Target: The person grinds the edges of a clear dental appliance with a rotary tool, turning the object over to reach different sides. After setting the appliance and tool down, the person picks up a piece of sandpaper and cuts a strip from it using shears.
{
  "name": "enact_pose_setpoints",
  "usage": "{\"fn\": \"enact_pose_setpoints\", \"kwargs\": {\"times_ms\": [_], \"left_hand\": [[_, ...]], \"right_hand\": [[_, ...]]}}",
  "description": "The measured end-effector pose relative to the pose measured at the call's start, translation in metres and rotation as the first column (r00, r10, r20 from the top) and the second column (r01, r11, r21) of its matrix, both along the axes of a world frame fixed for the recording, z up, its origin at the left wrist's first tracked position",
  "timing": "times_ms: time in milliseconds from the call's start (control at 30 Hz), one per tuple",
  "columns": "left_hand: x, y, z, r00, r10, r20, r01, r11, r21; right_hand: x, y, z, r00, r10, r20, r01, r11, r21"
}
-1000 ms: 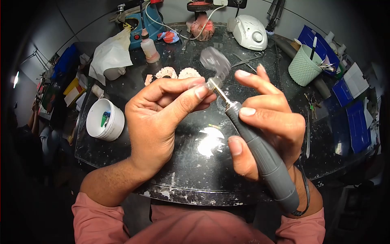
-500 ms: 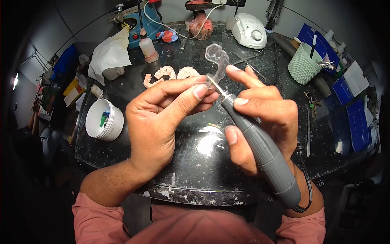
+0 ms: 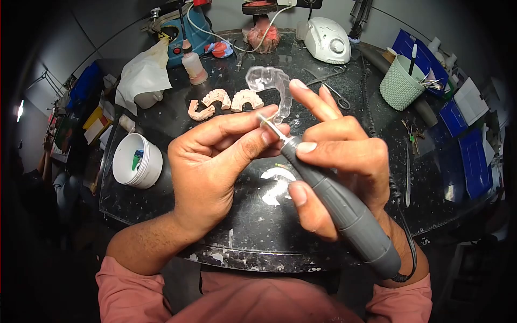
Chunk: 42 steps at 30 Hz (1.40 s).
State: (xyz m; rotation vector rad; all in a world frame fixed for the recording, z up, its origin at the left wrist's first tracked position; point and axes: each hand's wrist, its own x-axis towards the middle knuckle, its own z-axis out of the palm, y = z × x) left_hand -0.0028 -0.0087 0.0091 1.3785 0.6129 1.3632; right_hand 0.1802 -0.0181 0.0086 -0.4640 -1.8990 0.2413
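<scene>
Between the thumb and fingers of my left hand [image 3: 207, 161] is one end of a clear dental aligner [image 3: 284, 91], its arch curving up and away toward the back. My right hand [image 3: 344, 161] is wrapped round a grey rotary handpiece [image 3: 355, 220], pen-like, with the index finger near its nose and a cord leaving its rear end. The handpiece's thin bur [image 3: 273, 128] lies against the aligner's near end, right at my left fingertips. Just beyond the left hand, pinkish dental models [image 3: 246, 100] rest on the black table.
A white tub [image 3: 138, 160] stands on the left. Toward the back are a bottle of pink liquid [image 3: 194, 68], a white control box [image 3: 327, 40] and scissors [image 3: 338, 97]. On the right are a green basket holding tools [image 3: 401, 83], keys [image 3: 413, 134] and a metal instrument [image 3: 407, 180].
The aligner's arch has swung left and turned, showing more of its curve. My right hand and the handpiece have shifted slightly left, and more of the dental models now shows.
</scene>
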Motion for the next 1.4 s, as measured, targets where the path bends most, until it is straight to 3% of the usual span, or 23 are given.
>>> {"fn": "enact_pose_setpoints", "kwargs": {"times_ms": [67, 233, 300, 500, 600, 667, 700, 733, 833, 867, 1033, 1167, 1233, 1400], "left_hand": [[0.003, -0.002, 0.003, 0.998, 0.007, 0.063, -0.004, 0.999, -0.043], [0.002, -0.001, 0.004, 0.999, 0.006, 0.036, -0.005, 0.999, -0.045], [0.002, -0.003, 0.004, 0.999, 0.007, 0.053, -0.003, 0.997, -0.077], [0.003, -0.003, 0.005, 0.997, 0.013, 0.071, -0.006, 0.996, -0.094], [0.001, -0.002, 0.003, 0.997, -0.007, 0.075, 0.015, 0.994, -0.106], [0.000, -0.001, 0.007, 0.994, -0.045, 0.099, 0.063, 0.981, -0.186], [0.000, -0.002, 0.007, 0.994, -0.044, 0.100, 0.062, 0.980, -0.187], [0.000, -0.002, 0.008, 0.994, -0.060, 0.093, 0.078, 0.976, -0.205], [0.004, -0.004, 0.007, 0.998, -0.052, 0.046, 0.060, 0.979, -0.194], [0.004, -0.004, 0.006, 0.998, -0.055, 0.037, 0.061, 0.983, -0.176], [0.002, -0.001, 0.000, 0.991, -0.118, 0.057, 0.124, 0.984, -0.126], [0.001, -0.001, 0.002, 0.984, -0.175, 0.001, 0.173, 0.969, -0.174], [0.001, 0.000, 0.008, 0.975, -0.220, 0.044, 0.223, 0.926, -0.305], [0.000, 0.002, 0.006, 0.965, -0.256, 0.052, 0.258, 0.909, -0.328]], "right_hand": [[0.002, 0.001, -0.001, 1.000, 0.009, -0.028, -0.009, 1.000, -0.008], [0.001, 0.000, 0.002, 0.998, 0.044, 0.040, -0.043, 0.999, -0.019], [-0.001, 0.002, -0.003, 0.995, 0.027, -0.095, -0.030, 0.999, -0.027], [0.000, 0.002, -0.001, 0.996, 0.053, -0.065, -0.054, 0.998, -0.012], [0.004, 0.001, 0.003, 0.996, 0.083, 0.032, -0.082, 0.996, -0.021], [0.004, 0.005, -0.004, 0.980, 0.066, -0.188, -0.071, 0.997, -0.019], [0.004, 0.007, -0.006, 0.952, 0.030, -0.304, -0.042, 0.999, -0.033], [0.003, 0.004, 0.003, 0.960, -0.055, -0.273, 0.031, 0.995, -0.091], [-0.001, -0.002, 0.006, 0.918, -0.132, -0.373, -0.040, 0.907, -0.420], [-0.004, -0.005, 0.005, 0.875, -0.109, -0.471, -0.156, 0.858, -0.489], [-0.004, -0.007, 0.006, 0.890, -0.088, -0.447, -0.166, 0.851, -0.499], [-0.006, -0.008, 0.004, 0.928, -0.116, -0.355, -0.084, 0.862, -0.500], [-0.005, -0.007, 0.001, 0.948, -0.089, -0.306, -0.070, 0.879, -0.472], [-0.005, -0.009, 0.005, 0.914, -0.096, -0.394, -0.159, 0.810, -0.565]]}}
